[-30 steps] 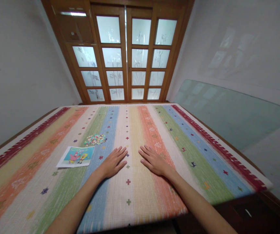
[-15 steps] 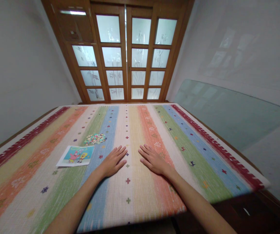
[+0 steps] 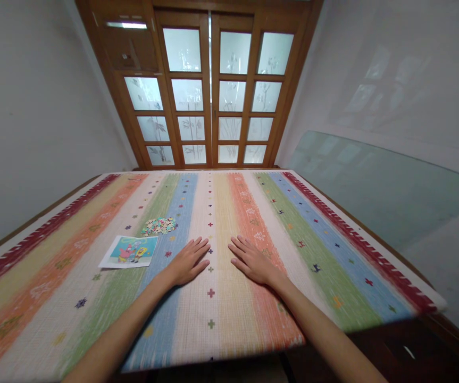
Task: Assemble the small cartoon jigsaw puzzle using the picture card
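Observation:
My left hand (image 3: 190,260) lies flat, palm down, on the striped tablecloth (image 3: 229,314), its fingers stretched out and holding nothing. Across a narrow gap my right hand (image 3: 252,260) rests the same way, with fingers slightly spread. To the left of my left hand is a printed picture (image 3: 131,251) of a pink starfish and a yellow sponge cartoon figure on white paper. Just beyond the paper sits a loose heap of small multicoloured jigsaw puzzle pieces (image 3: 159,226). Neither hand touches the paper or the pieces.
Wooden doors with frosted glass panes (image 3: 191,93) stand behind the table's far edge. A pale green glass sheet (image 3: 376,186) leans against the right wall. The table's near edge runs below my forearms. A small thin object (image 3: 134,179) lies at the far left.
Both hands stay flat in the same places on the cloth. The view has shifted slightly, so the doors, paper and pieces appear a little further right.

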Demonstrator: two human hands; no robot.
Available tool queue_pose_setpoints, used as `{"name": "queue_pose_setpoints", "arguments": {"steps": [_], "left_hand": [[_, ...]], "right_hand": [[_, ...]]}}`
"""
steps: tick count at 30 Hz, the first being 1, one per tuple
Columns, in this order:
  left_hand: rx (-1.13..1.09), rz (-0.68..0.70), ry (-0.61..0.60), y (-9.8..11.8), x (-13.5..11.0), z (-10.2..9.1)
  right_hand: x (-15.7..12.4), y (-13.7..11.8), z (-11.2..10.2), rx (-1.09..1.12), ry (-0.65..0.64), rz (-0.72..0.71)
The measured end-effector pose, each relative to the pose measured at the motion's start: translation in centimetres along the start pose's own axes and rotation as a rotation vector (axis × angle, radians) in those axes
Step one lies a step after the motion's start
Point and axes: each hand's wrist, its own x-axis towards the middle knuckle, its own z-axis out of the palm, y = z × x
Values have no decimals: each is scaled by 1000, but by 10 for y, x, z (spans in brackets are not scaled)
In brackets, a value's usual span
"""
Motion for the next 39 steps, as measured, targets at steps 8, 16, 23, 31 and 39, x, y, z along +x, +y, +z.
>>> {"name": "queue_pose_setpoints", "arguments": {"steps": [8,16,23,31,39], "left_hand": [[84,-57,161,-17,5,-30],[116,-462,298,-62,16,-64],[150,-781,185,-80,27,-64],[150,-924,126,-98,29,-62],[83,-1064,61,-111,37,-53]], "right_hand": [[0,0,-1,-24,-19,-7],[0,1,-1,4,-3,-10],[1,1,1,-5,-5,-3],[0,0,0,2,-10,6],[0,0,-2,13,-20,0]]}}
